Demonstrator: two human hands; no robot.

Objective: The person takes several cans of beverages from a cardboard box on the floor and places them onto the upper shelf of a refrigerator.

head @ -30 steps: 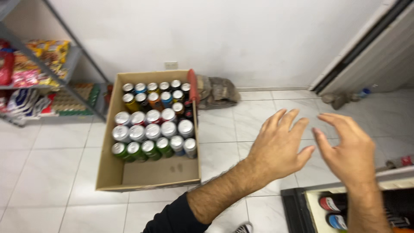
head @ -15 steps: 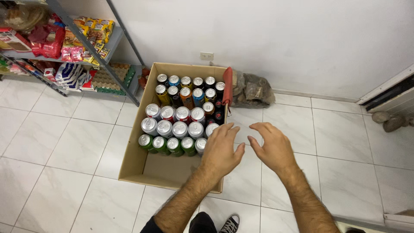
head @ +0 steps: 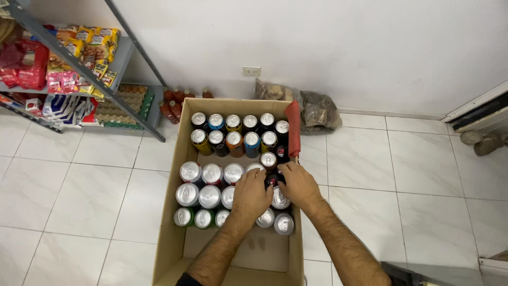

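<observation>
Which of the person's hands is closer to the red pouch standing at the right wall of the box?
Right. The right hand is just below the red pouch, near the box's right wall. The left hand lies further left, over the cans.

White glossy floor tiles (head: 79,185) with thin grey joints fill the view under even light. A plain white wall (head: 328,47) runs across twelve o'clock, a wall socket (head: 251,71) low on it. At ten o'clock a grey metal shelf (head: 84,66) holds snack packets and egg trays. Two crumpled bags (head: 304,106) lie at the wall's foot.
</observation>
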